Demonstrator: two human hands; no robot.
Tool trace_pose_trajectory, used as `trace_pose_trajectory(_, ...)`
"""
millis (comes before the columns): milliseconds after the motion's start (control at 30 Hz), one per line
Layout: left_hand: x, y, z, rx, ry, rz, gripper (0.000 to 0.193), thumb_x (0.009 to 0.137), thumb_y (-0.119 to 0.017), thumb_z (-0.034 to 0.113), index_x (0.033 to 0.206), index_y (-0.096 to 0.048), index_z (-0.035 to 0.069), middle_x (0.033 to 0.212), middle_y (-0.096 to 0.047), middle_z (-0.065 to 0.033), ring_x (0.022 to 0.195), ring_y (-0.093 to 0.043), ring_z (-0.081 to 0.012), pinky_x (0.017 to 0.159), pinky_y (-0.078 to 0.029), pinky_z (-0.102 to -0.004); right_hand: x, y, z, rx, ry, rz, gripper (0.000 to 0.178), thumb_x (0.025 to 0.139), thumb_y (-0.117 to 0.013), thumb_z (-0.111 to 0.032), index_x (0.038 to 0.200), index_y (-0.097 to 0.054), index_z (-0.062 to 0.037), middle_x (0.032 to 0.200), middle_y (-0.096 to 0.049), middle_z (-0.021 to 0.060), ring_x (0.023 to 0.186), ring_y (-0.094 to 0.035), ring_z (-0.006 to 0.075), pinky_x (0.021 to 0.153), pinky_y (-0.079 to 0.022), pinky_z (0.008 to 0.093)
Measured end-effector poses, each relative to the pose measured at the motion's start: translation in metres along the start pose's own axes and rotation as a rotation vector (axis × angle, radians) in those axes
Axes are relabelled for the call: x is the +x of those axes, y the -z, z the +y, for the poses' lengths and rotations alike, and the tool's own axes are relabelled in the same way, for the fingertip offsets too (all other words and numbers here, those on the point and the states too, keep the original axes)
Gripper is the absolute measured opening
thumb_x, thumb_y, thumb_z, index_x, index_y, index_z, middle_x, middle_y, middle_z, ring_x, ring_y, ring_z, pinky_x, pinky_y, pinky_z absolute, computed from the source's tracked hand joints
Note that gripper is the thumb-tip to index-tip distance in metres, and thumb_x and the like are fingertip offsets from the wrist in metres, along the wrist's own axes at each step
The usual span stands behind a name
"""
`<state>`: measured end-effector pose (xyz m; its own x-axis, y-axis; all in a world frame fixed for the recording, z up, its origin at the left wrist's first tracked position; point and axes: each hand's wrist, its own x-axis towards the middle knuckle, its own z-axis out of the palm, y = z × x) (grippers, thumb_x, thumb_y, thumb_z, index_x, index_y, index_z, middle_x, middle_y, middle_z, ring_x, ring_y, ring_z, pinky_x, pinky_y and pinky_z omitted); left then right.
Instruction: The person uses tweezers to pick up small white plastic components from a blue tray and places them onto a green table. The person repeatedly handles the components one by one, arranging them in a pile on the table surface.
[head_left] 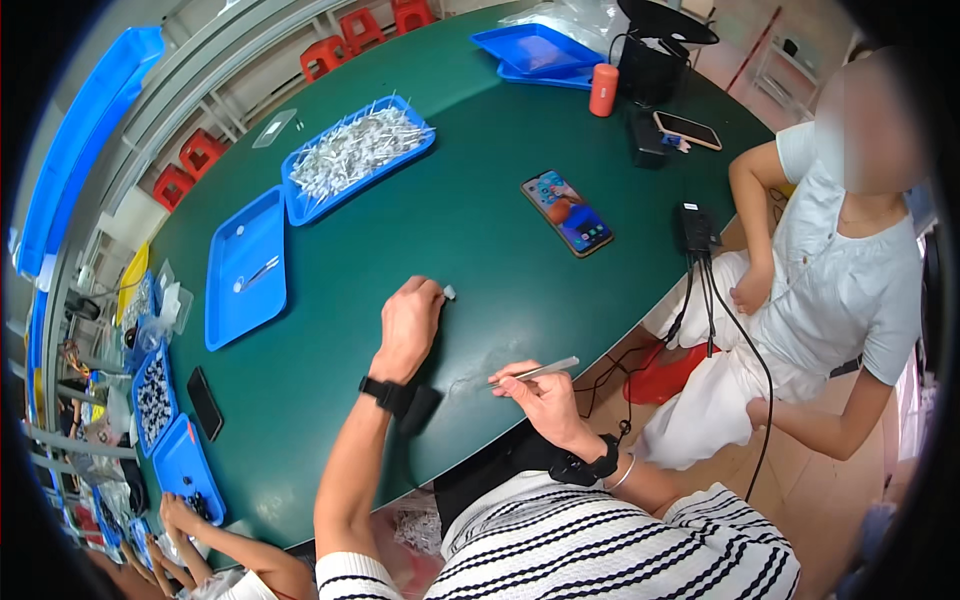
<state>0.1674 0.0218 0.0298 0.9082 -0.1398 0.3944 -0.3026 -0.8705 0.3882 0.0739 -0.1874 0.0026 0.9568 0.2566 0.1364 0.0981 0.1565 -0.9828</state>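
Note:
Over the green table [480, 250], my left hand [408, 322] is closed in a pinch. A small whitish piece [449, 292] shows at its fingertips; its exact kind is too small to tell. Closer to the table's front edge, my right hand [548, 408] is wrapped round slim metal tweezers [548, 369]. Their narrow end points left toward the table, and the broader end sticks out past my fingers to the right. The two hands are apart from each other.
A blue tray [290, 205] heaped with white sticklike parts lies far left, beside a blue tray [222, 310] holding a small metal tool. A lit phone [567, 213] lies right of centre. Cables [712, 300] hang off the right edge near a seated person [835, 260]. Another person's hands work lower left.

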Motion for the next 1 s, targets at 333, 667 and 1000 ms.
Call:
trace_pose_trajectory(333,-0.119,0.038,0.065,-1.062,0.648,0.239,0.014,0.084,-0.067,0.002,0.096,-0.059,0.001,0.084,-0.066,-0.0046,0.066,-0.063,-0.0086,0.052,-0.046,-0.0181,0.006,-0.021,-0.048,0.28,0.049,-0.003,0.021,0.094,-0.057,-0.016,0.101,-0.059,0.0039,0.096,-0.066,0.0142,0.085,-0.066,0.018,0.076,-0.055,0.0289)
trace_pose_trajectory(667,-0.14,0.039,0.08,-1.166,0.564,0.313,0.019,0.086,-0.063,0.003,0.105,-0.064,-0.002,0.096,-0.067,-0.0083,0.081,-0.064,-0.0133,0.064,-0.051,-0.0228,-0.001,-0.057,-0.037,0.159,0.226,-0.064,0.017,0.093,-0.056,-0.01,0.102,-0.061,0.0036,0.097,-0.067,0.0092,0.087,-0.061,0.0128,0.078,-0.049,0.0233)
trace_pose_trajectory(1000,-0.149,0.03,0.063,-1.311,0.544,0.323,0.024,0.084,-0.065,-0.001,0.108,-0.062,-0.003,0.104,-0.064,-0.0097,0.092,-0.063,-0.0144,0.075,-0.054,-0.0249,0.005,-0.066,-0.04,0.166,0.139,-0.037,0.017,0.093,-0.056,-0.011,0.099,-0.061,0.0045,0.096,-0.067,0.01,0.086,-0.064,0.0142,0.076,-0.054,0.026)
